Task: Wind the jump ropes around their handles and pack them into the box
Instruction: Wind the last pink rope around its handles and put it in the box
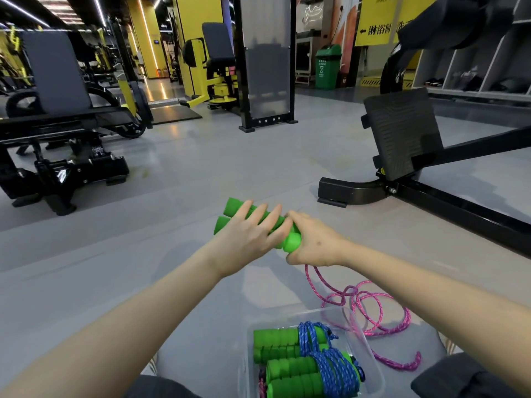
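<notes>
Two green foam handles lie side by side in the air in front of me. My left hand lies over them with fingers straight and spread. My right hand grips their near ends, fingers curled round them. A pink rope hangs from under my right hand and lies in loose loops on the grey floor. Below, a clear plastic box holds two pairs of green handles wound with blue rope.
A black bench machine with its base rail stands on the right. Another black machine stands on the left. My knees in dark cloth frame the box at the bottom.
</notes>
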`<state>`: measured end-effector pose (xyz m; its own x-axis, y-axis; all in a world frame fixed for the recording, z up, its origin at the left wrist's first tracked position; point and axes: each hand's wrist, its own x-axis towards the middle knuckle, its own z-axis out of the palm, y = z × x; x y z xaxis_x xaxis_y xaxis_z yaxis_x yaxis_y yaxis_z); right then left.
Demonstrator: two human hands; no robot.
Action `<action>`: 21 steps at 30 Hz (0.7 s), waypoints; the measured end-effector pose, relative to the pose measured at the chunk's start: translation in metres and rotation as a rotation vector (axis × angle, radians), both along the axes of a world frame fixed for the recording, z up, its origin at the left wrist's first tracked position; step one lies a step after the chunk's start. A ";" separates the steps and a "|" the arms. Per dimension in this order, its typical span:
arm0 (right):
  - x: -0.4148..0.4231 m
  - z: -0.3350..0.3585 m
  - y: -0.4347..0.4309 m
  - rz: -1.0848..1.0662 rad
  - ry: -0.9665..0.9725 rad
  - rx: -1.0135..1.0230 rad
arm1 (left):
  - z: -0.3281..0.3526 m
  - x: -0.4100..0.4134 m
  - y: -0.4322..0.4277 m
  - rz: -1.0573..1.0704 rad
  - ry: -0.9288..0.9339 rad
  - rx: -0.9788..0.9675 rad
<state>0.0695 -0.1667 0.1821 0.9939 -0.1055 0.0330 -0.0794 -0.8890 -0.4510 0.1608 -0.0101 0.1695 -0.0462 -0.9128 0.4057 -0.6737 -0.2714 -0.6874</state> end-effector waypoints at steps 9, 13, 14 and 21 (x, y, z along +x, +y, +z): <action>-0.001 -0.001 -0.016 0.101 -0.031 -0.126 | -0.003 0.004 0.008 0.013 0.049 0.031; 0.001 0.000 -0.030 0.135 -0.036 -0.179 | -0.004 0.009 0.011 -0.047 0.043 0.063; 0.000 0.000 -0.035 0.146 -0.038 -0.191 | -0.006 0.009 0.011 -0.074 0.035 0.065; -0.003 -0.002 -0.051 0.212 -0.105 -0.241 | -0.014 0.006 0.012 -0.079 0.103 0.053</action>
